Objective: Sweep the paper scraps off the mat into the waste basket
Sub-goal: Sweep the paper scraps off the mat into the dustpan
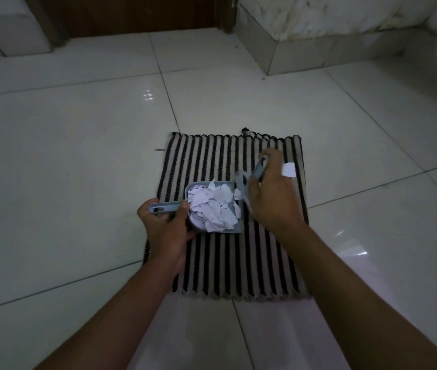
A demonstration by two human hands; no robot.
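Observation:
A black-and-beige striped mat (228, 263) lies on the tiled floor. On it rests a small grey dustpan (236, 225) heaped with white paper scraps (214, 206). My left hand (166, 228) grips the dustpan's handle at the mat's left edge. My right hand (273, 198) holds a small grey brush (249, 177), blurred, with its bristles at the pan's open right side. One white scrap (289, 169) lies on the mat just right of my right hand. No waste basket is in view.
Glossy white floor tiles (78, 156) surround the mat. A dark wooden door (137, 14) stands at the far end. A tiled wall corner (273, 57) juts out at the upper right, and a pale block (11, 28) stands at the upper left.

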